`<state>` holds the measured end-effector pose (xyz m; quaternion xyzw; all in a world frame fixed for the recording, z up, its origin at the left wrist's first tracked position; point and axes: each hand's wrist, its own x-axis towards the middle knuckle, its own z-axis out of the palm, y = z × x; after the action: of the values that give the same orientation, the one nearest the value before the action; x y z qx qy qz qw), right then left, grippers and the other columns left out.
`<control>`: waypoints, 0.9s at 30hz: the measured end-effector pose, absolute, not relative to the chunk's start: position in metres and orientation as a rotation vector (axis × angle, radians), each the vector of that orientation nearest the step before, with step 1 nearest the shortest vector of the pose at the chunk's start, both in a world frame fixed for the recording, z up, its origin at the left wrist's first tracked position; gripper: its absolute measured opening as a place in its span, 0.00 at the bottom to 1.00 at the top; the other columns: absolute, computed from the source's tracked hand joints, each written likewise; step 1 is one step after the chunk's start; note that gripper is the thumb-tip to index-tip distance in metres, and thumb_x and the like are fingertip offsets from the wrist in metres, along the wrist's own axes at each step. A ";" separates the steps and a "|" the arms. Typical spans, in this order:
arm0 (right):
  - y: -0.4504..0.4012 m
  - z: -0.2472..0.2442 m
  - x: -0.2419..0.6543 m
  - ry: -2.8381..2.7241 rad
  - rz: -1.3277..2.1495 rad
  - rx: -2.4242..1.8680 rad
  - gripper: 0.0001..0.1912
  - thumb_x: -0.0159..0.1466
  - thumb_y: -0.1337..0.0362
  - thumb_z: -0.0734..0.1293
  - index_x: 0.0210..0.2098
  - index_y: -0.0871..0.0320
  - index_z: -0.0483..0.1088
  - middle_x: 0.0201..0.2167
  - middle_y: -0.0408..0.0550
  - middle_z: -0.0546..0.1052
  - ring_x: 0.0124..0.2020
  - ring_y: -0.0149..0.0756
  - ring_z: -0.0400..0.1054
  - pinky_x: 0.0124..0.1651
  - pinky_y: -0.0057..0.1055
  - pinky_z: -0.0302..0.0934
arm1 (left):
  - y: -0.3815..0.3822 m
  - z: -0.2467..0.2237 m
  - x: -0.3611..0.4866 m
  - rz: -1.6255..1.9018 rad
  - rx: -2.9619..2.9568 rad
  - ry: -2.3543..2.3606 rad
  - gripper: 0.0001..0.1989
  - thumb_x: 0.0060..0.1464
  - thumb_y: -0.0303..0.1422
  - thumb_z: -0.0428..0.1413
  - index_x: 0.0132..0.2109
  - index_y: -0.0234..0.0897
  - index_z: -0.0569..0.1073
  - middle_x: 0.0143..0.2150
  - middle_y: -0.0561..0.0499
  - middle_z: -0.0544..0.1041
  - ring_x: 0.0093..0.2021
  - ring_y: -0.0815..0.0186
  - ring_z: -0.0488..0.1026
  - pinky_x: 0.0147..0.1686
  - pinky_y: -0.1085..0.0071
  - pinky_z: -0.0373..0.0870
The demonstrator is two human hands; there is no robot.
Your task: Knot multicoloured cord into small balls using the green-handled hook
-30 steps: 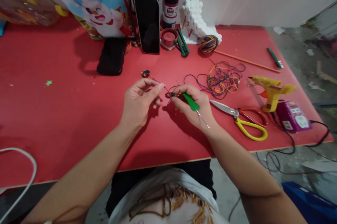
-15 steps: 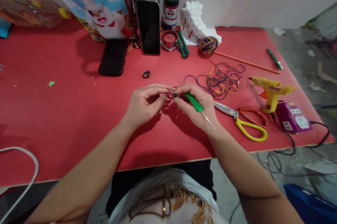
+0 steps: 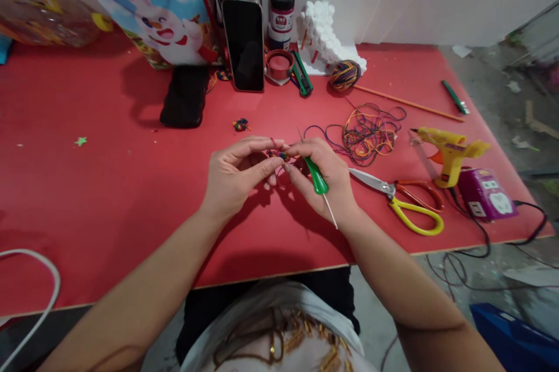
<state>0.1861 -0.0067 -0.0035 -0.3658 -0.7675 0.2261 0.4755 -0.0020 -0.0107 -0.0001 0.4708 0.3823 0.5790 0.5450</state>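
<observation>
Between the fingertips of both hands is a small multicoloured yarn piece [image 3: 278, 155]. My left hand [image 3: 233, 174] pinches its left side with thumb and forefinger. My right hand [image 3: 325, 171] touches the right side of the piece and holds a crochet hook [image 3: 319, 180] with a green handle, its lower metal end pointing down toward the wrist. A loose tangle of yarn [image 3: 369, 133] lies to the right of the hands, with a wound yarn ball [image 3: 345, 75] behind it. Another small yarn piece [image 3: 241, 124] rests on the table beyond my left hand.
On the red table [image 3: 109, 197], scissors [image 3: 384, 187], a yellow glue gun [image 3: 452, 148] and a purple box [image 3: 487, 194] lie to the right. Behind stand a phone [image 3: 243, 46], a jar [image 3: 280, 18], a green cutter [image 3: 301, 73] and a white model [image 3: 325, 34]. A black phone [image 3: 185, 95] lies back left.
The hook has tilted more upright in my right hand. My left hand has shifted slightly left with the yarn piece, and the view has moved a little.
</observation>
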 end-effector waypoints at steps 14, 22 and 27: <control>-0.010 -0.002 0.191 -1.968 0.474 -0.995 0.38 0.70 0.74 0.61 0.76 0.46 0.54 0.71 0.58 0.70 0.69 0.51 0.69 0.73 0.58 0.66 | -0.009 0.003 -0.004 1.232 0.952 0.972 0.06 0.52 0.30 0.74 0.37 0.39 0.86 0.35 0.48 0.86 0.29 0.67 0.81 0.30 0.72 0.80; -0.005 -0.007 0.191 -1.827 0.377 -1.115 0.45 0.63 0.76 0.61 0.77 0.47 0.50 0.73 0.60 0.64 0.65 0.52 0.70 0.74 0.61 0.63 | -0.021 0.010 0.007 0.891 1.040 0.890 0.10 0.51 0.36 0.75 0.34 0.37 0.85 0.32 0.49 0.81 0.27 0.66 0.78 0.29 0.69 0.81; -0.004 -0.013 0.188 -1.811 0.350 -1.184 0.48 0.62 0.75 0.62 0.79 0.49 0.48 0.75 0.63 0.62 0.69 0.56 0.68 0.74 0.64 0.60 | -0.023 0.008 0.013 0.835 0.996 0.986 0.12 0.48 0.37 0.76 0.34 0.36 0.84 0.28 0.49 0.80 0.24 0.66 0.77 0.27 0.69 0.82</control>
<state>0.1881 -0.0045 -0.0135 -0.4805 -0.7349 0.1419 0.4571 0.0130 -0.0227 0.0079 0.4447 0.4402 0.3726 0.6853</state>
